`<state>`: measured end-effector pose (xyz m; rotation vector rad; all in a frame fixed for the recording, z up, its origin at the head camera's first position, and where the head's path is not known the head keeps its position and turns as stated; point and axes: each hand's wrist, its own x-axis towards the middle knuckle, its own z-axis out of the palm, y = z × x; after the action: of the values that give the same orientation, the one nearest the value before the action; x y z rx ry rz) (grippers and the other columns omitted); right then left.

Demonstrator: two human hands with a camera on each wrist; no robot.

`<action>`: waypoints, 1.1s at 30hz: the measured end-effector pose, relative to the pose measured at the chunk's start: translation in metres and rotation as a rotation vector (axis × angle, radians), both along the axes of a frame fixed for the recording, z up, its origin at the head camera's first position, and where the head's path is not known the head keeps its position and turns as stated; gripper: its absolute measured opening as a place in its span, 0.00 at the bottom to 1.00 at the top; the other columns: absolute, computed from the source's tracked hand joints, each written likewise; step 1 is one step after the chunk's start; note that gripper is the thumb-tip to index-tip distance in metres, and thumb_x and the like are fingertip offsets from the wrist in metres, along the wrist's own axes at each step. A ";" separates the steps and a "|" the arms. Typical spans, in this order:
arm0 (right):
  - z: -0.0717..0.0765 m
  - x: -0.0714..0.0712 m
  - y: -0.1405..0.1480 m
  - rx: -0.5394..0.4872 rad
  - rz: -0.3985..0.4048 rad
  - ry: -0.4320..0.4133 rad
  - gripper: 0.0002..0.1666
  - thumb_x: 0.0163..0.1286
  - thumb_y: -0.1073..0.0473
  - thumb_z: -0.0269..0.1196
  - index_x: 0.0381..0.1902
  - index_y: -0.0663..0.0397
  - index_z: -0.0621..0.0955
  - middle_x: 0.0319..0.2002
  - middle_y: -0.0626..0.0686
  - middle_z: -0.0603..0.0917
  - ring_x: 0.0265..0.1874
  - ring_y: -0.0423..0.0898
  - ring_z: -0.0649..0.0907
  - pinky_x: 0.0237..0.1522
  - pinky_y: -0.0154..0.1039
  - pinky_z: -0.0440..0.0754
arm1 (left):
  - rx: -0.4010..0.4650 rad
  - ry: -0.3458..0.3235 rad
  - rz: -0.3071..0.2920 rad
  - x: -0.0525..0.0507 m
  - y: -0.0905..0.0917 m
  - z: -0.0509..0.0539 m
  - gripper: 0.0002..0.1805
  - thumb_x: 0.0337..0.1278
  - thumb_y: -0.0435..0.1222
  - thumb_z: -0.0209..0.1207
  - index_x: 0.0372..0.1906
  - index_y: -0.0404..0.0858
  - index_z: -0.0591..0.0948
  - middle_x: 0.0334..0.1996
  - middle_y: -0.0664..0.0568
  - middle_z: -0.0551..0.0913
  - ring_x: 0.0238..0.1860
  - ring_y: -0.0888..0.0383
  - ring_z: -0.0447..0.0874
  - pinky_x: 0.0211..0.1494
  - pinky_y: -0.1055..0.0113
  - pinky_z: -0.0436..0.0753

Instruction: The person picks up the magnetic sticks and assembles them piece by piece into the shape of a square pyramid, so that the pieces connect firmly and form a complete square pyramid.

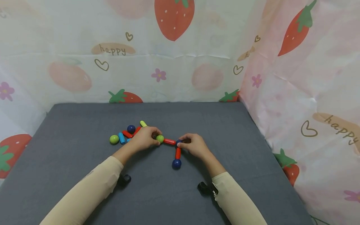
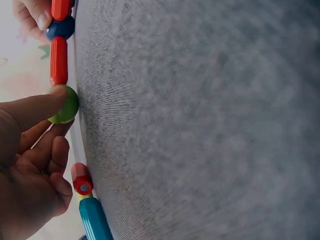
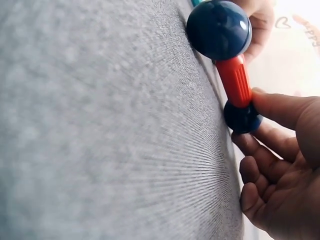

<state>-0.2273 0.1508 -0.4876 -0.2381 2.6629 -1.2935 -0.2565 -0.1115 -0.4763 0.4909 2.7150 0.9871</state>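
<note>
The left hand [image 1: 144, 137] pinches a green ball [image 1: 160, 138], the right hand [image 1: 196, 145] a blue ball [image 3: 242, 119], between the worktop's [image 1: 225, 120] side edges. Two red rods [image 1: 169, 142] and another blue ball [image 1: 176, 164] seem already joined; loose pieces [image 1: 122, 137] toward the left edge apparently remain unused.

I'm beside a small screened-off nook: creased sheets [image 1: 180, 84] printed with strawberries [image 1: 174, 20] and flowers [image 1: 158, 75] hang behind and on both sides of a grey cloth-covered bench [image 1: 211, 125]; home or studio, I can't tell.
</note>
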 end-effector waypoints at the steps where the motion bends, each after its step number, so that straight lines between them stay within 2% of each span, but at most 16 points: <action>1: 0.001 0.001 0.001 0.002 0.003 0.000 0.15 0.67 0.49 0.73 0.48 0.47 0.88 0.40 0.48 0.87 0.36 0.45 0.82 0.37 0.40 0.80 | 0.003 -0.002 -0.003 -0.001 0.000 0.000 0.19 0.57 0.37 0.74 0.54 0.44 0.85 0.48 0.52 0.86 0.47 0.55 0.81 0.51 0.56 0.81; 11: 0.005 0.003 0.009 0.023 0.094 -0.006 0.16 0.67 0.54 0.72 0.52 0.46 0.87 0.46 0.48 0.88 0.40 0.43 0.83 0.41 0.40 0.81 | 0.008 -0.017 -0.026 -0.005 0.003 0.000 0.19 0.57 0.37 0.73 0.54 0.45 0.86 0.49 0.53 0.86 0.46 0.55 0.81 0.49 0.58 0.80; 19: 0.007 0.008 0.012 0.015 0.156 -0.026 0.15 0.62 0.51 0.76 0.46 0.47 0.87 0.37 0.47 0.87 0.33 0.44 0.82 0.35 0.39 0.80 | 0.010 -0.003 -0.048 -0.006 0.007 0.001 0.19 0.60 0.36 0.72 0.56 0.45 0.85 0.50 0.52 0.86 0.47 0.55 0.81 0.50 0.57 0.81; 23: 0.008 0.010 0.010 0.029 0.181 -0.038 0.14 0.66 0.47 0.73 0.46 0.44 0.88 0.38 0.45 0.87 0.35 0.43 0.83 0.39 0.40 0.81 | 0.016 -0.003 -0.060 -0.006 0.009 0.001 0.20 0.59 0.36 0.72 0.57 0.44 0.85 0.51 0.51 0.86 0.48 0.54 0.82 0.52 0.55 0.82; 29: 0.009 0.004 0.000 0.050 0.207 -0.019 0.18 0.73 0.43 0.66 0.53 0.43 0.87 0.45 0.44 0.88 0.43 0.41 0.84 0.48 0.43 0.82 | 0.010 0.006 -0.071 -0.006 0.010 0.002 0.20 0.59 0.36 0.72 0.57 0.43 0.85 0.50 0.51 0.87 0.47 0.54 0.83 0.52 0.55 0.81; 33: 0.011 -0.003 -0.011 0.062 0.224 -0.035 0.17 0.72 0.45 0.67 0.53 0.44 0.87 0.44 0.44 0.89 0.40 0.41 0.84 0.45 0.41 0.82 | 0.014 0.009 -0.083 -0.006 0.012 0.002 0.20 0.59 0.36 0.72 0.57 0.43 0.85 0.51 0.51 0.87 0.47 0.55 0.82 0.51 0.56 0.81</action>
<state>-0.2300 0.1397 -0.4769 -0.4850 2.5551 -1.1344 -0.2626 -0.1000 -0.4748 0.6068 2.6729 0.9855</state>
